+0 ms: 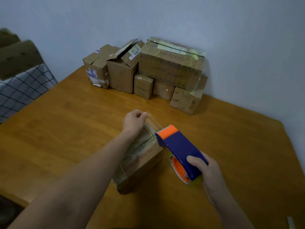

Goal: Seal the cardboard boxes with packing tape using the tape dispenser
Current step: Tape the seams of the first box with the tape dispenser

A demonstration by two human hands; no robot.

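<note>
The cardboard box (140,160) lies on the desk (66,129) between the 2 hands, long axis running away from the person. The left hand (134,120) pinches the tape (155,121) by its loose end above the far edge. The right hand (209,172), grip wrapped round the tape dispenser (179,146), hovers just right of the box, so the pull looks set to run nearward.

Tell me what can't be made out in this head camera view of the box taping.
All in the head view:
1. Brown cardboard box: its top is largely hidden under the left forearm.
2. Tape roll: mostly covered by the blue and orange plastic tape dispenser and the right hand.
3. White label on the far left box: print too blurred to read.
4. Pale object, bottom right: cut off by the frame edge.
</note>
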